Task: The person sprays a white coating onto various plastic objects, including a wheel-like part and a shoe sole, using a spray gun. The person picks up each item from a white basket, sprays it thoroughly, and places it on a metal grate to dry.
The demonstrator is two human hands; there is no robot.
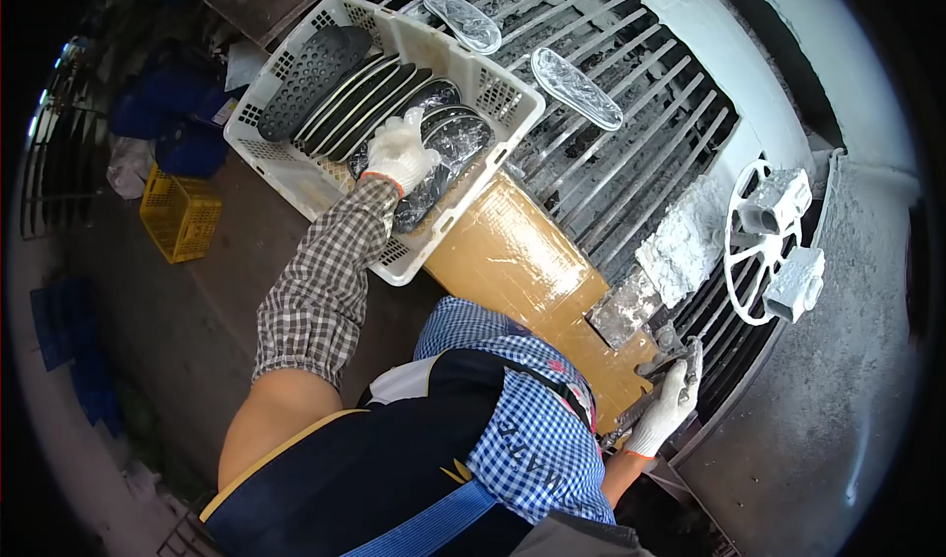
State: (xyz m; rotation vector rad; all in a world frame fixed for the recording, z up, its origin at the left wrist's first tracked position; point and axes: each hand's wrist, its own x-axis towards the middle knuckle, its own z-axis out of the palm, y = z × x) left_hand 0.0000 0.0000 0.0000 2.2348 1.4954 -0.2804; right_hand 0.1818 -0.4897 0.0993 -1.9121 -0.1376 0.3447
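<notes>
My left hand [400, 153], in a white knitted glove, reaches into a white plastic basket [389, 262]. Its fingers are closed over the edge of a glossy black shoe sole [461, 141]; the fingertips are partly hidden. Beside it, several black soles with pale edges [347, 104] stand in a row, and a dimpled dark sole [313, 72] leans at the basket's far left. Lower right, my right hand [673, 404], gloved with grey-stained fingers, is wrapped round a grey metal tool [658, 362] that looks like a spray gun, partly covered by the hand.
Shiny sole-shaped pieces [577, 88] lie on a slatted metal rack [631, 124] caked with grey residue. A tape-covered brown box [522, 247] supports the basket's near side. A white handwheel [754, 242] stands at right. On the floor at left sits a yellow crate [180, 214].
</notes>
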